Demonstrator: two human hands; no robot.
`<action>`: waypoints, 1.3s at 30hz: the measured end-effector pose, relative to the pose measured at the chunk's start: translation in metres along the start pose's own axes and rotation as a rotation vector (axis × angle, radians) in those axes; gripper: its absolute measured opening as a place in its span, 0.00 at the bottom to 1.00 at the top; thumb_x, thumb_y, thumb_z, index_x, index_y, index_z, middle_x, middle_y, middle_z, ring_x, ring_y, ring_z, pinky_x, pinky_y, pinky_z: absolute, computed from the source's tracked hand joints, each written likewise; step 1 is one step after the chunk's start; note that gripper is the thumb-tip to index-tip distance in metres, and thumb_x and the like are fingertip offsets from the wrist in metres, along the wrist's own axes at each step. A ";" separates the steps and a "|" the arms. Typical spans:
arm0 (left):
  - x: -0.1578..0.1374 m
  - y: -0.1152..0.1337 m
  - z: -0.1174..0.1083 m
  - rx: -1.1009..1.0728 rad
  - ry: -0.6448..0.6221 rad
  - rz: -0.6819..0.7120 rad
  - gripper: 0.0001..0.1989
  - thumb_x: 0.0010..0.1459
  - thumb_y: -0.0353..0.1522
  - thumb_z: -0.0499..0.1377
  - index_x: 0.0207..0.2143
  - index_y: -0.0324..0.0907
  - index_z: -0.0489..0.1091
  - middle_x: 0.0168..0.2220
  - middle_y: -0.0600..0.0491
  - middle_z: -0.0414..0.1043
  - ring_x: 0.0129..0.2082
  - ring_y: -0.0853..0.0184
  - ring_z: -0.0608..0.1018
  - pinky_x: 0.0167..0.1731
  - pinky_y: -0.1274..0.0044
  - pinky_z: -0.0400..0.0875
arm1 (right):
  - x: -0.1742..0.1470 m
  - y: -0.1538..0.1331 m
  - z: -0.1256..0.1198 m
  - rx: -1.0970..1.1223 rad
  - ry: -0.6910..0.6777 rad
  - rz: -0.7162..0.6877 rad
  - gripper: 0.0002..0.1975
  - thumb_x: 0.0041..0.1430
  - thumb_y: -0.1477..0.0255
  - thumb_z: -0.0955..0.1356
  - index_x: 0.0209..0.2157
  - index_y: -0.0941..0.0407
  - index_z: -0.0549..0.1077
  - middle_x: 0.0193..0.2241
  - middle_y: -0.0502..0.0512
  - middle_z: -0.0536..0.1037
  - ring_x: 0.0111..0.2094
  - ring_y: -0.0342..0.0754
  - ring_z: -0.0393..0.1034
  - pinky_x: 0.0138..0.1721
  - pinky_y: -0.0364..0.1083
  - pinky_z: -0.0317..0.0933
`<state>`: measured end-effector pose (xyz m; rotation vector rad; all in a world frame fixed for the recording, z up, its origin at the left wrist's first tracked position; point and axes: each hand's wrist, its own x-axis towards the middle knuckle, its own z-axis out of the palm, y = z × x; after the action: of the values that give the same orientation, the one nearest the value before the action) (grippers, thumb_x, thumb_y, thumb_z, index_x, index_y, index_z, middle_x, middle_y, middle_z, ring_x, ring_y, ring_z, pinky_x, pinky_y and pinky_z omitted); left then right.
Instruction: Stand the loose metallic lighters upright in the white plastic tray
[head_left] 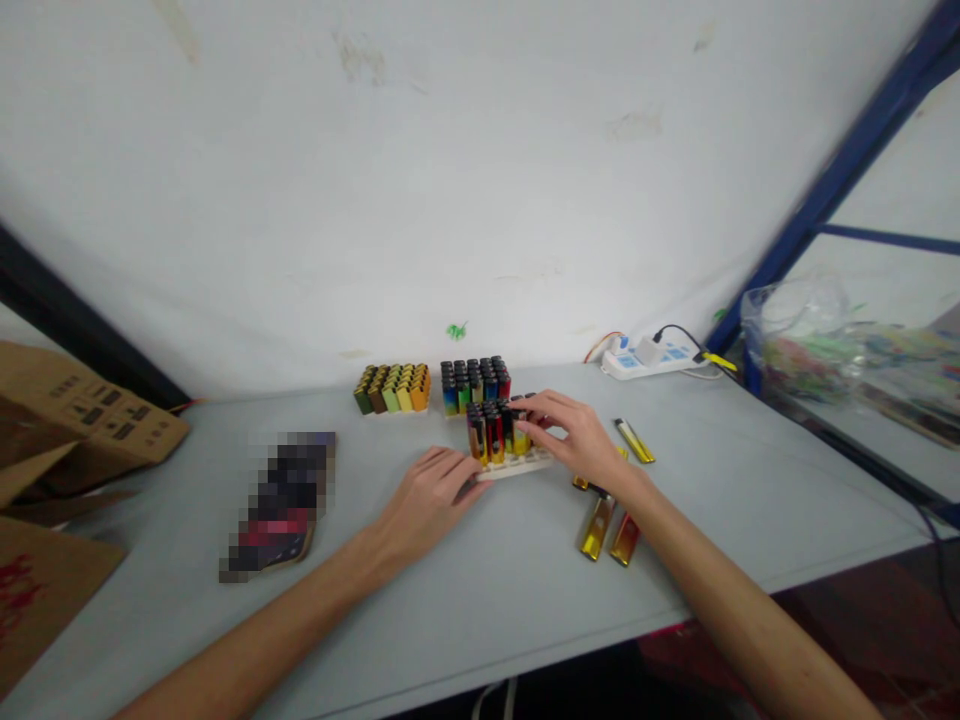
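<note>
My left hand (435, 490) pinches the left front corner of a white holder tray (517, 468) that carries upright lighters (495, 437) with black tops and red, yellow and purple bodies. At the tray's right side, my right hand (576, 437) has thumb and fingers closed round a yellow lighter (521, 440) standing in it. The fingers partly cover the right end of the tray. By my right wrist lie loose lighters, among them a gold one (598, 528) and an orange-red one (625, 540). A yellow lighter (635, 441) rests farther right.
Behind the tray stand a block of multicoloured lighters (474, 385) and a block of green-to-orange lighters (394, 388). A blurred-out phone-like object (281, 505) and cardboard boxes (90, 410) are at left. A power strip (652, 357) sits near the wall; a blue frame (817, 205) edges the right.
</note>
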<state>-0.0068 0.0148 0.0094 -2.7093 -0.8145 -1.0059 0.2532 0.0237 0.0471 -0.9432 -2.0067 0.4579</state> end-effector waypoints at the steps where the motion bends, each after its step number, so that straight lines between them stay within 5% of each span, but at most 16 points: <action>1: 0.000 0.000 0.000 0.001 -0.003 0.001 0.10 0.73 0.34 0.57 0.36 0.43 0.70 0.32 0.53 0.78 0.33 0.64 0.79 0.39 0.71 0.75 | 0.000 0.000 0.001 0.001 -0.006 0.008 0.16 0.73 0.63 0.66 0.56 0.51 0.78 0.45 0.58 0.80 0.40 0.48 0.78 0.43 0.47 0.76; 11: -0.001 -0.001 0.001 0.015 -0.001 0.003 0.11 0.73 0.34 0.57 0.35 0.43 0.70 0.32 0.53 0.78 0.33 0.63 0.80 0.39 0.71 0.75 | -0.001 -0.004 0.000 -0.060 -0.061 -0.015 0.14 0.73 0.65 0.66 0.55 0.52 0.78 0.44 0.56 0.82 0.37 0.47 0.77 0.44 0.48 0.73; 18: -0.002 -0.002 0.002 0.022 -0.011 -0.006 0.10 0.73 0.34 0.59 0.35 0.43 0.70 0.32 0.53 0.78 0.33 0.63 0.80 0.39 0.71 0.75 | -0.002 -0.006 0.001 -0.182 -0.066 -0.105 0.18 0.76 0.65 0.63 0.60 0.52 0.75 0.48 0.60 0.77 0.45 0.50 0.75 0.49 0.50 0.71; 22: -0.002 -0.002 0.001 0.024 -0.010 -0.009 0.09 0.73 0.33 0.58 0.36 0.43 0.71 0.32 0.53 0.78 0.34 0.63 0.80 0.39 0.71 0.75 | -0.002 0.004 -0.012 -0.261 0.011 -0.020 0.19 0.76 0.62 0.63 0.61 0.52 0.73 0.43 0.58 0.78 0.37 0.49 0.75 0.44 0.48 0.70; 25: -0.002 -0.003 0.001 0.024 -0.010 -0.016 0.08 0.73 0.33 0.58 0.36 0.43 0.71 0.33 0.52 0.79 0.34 0.63 0.80 0.39 0.71 0.75 | -0.004 0.022 -0.035 -0.336 0.033 0.103 0.15 0.75 0.62 0.63 0.51 0.54 0.77 0.35 0.56 0.81 0.33 0.49 0.74 0.41 0.48 0.69; 29: -0.003 -0.004 0.002 0.018 -0.005 -0.013 0.08 0.72 0.33 0.59 0.37 0.43 0.72 0.33 0.52 0.79 0.34 0.62 0.81 0.39 0.70 0.76 | -0.014 0.050 -0.072 -0.441 -0.142 0.251 0.12 0.68 0.62 0.69 0.41 0.56 0.80 0.31 0.56 0.81 0.32 0.51 0.74 0.38 0.48 0.67; 33: -0.003 -0.005 0.003 0.008 0.004 -0.015 0.07 0.71 0.33 0.59 0.37 0.44 0.72 0.33 0.52 0.80 0.34 0.62 0.81 0.40 0.70 0.76 | -0.028 0.062 -0.100 -0.355 -0.258 0.335 0.14 0.62 0.59 0.73 0.42 0.54 0.83 0.39 0.57 0.83 0.38 0.53 0.76 0.41 0.49 0.69; 39: -0.004 -0.004 0.003 0.005 0.022 -0.012 0.08 0.72 0.33 0.57 0.37 0.43 0.71 0.33 0.52 0.79 0.32 0.62 0.80 0.36 0.71 0.75 | -0.032 0.064 -0.096 -0.246 -0.468 0.448 0.22 0.51 0.55 0.79 0.45 0.51 0.85 0.38 0.56 0.81 0.38 0.53 0.76 0.39 0.47 0.69</action>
<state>-0.0099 0.0173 0.0037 -2.6875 -0.8289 -1.0321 0.3723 0.0383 0.0451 -1.5696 -2.2997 0.7418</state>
